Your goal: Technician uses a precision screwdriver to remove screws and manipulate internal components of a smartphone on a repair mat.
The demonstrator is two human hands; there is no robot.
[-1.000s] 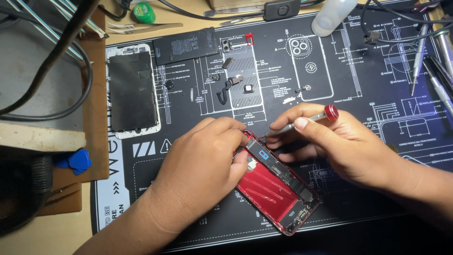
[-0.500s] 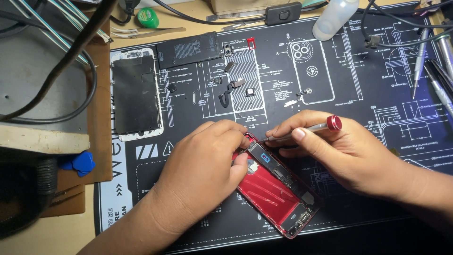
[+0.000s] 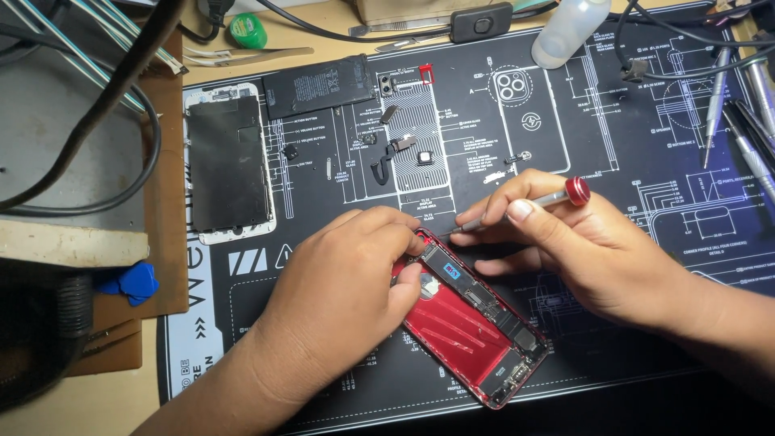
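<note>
An opened red phone housing (image 3: 472, 331) lies at an angle on the black repair mat (image 3: 613, 161), its circuit board showing. My left hand (image 3: 339, 299) grips its upper left edge and holds it down. In my right hand (image 3: 581, 250) is a thin screwdriver with a red cap (image 3: 576, 191). Its tip points at the housing's top corner, just beside my left fingers. The removed screen (image 3: 228, 165) lies face down at the mat's left, and a black battery (image 3: 320, 84) lies above it.
Small loose phone parts (image 3: 401, 144) sit on the mat's middle. A white bottle (image 3: 569, 31) stands at the back. Several metal tools (image 3: 747, 105) lie at the right edge. Cables and a grey board (image 3: 73, 145) fill the left, with blue picks (image 3: 133, 282) below.
The screwdriver's red cap has dropped and swung right, so the tool lies flatter with its tip at the housing's top corner. My left hand keeps its hold.
</note>
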